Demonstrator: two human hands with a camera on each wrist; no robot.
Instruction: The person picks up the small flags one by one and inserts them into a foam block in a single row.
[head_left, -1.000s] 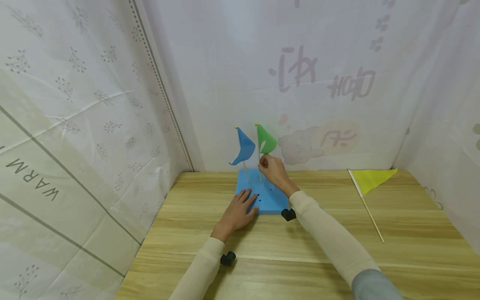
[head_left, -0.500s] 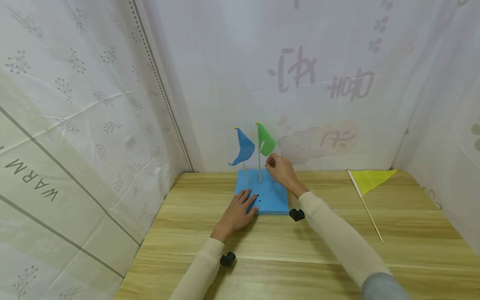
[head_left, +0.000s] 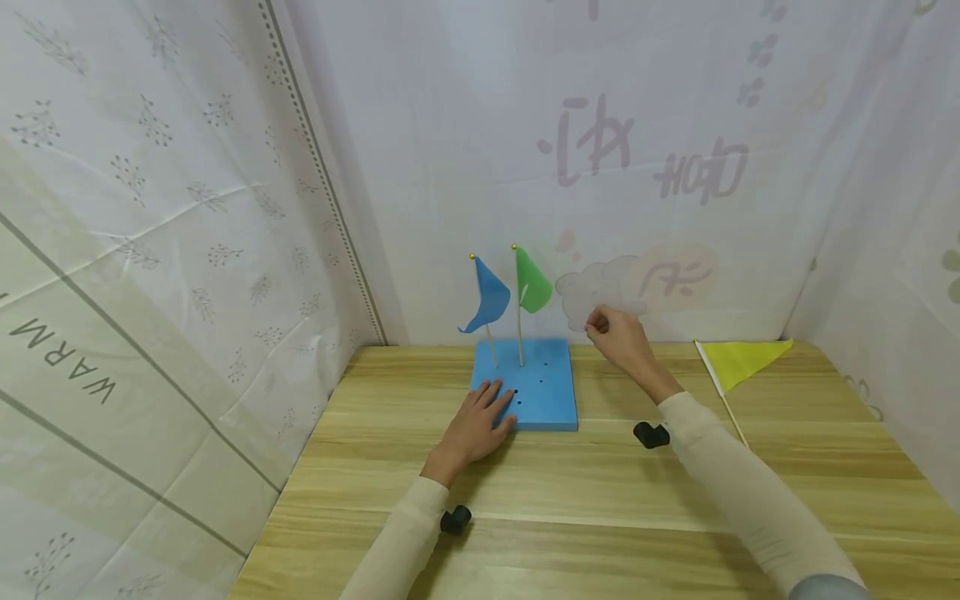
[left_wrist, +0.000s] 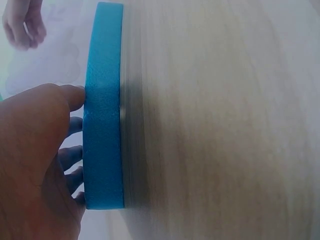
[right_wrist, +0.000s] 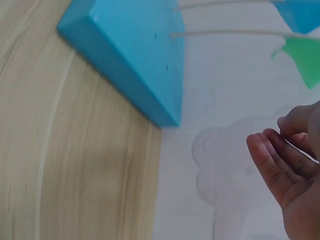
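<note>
A blue foam block [head_left: 551,408] with several small holes lies on the table. My left hand [head_left: 474,423] rests on its near left part, fingers spread; in the left wrist view the thumb and fingertips meet the block's top edge. A blue flag [head_left: 492,293] and a green flag [head_left: 534,283] stand on thin sticks in the block's far left part. Off to the right of the block, my right hand [head_left: 622,340] is raised over the table's back edge with loosely bent fingers, holding nothing. The right wrist view shows that hand [right_wrist: 292,165] apart from both flags.
A yellow flag [head_left: 738,360] on a stick lies on the wooden table [head_left: 570,517] at the right, its stick partly behind the right sleeve. Printed curtains [head_left: 450,125] hang behind and at both sides. A black wrist device [head_left: 651,434] shows by the right sleeve.
My right hand has let go of the green flag's stick and moved right, away from the block. The green flag stands by itself. My left hand has stayed on the block.
</note>
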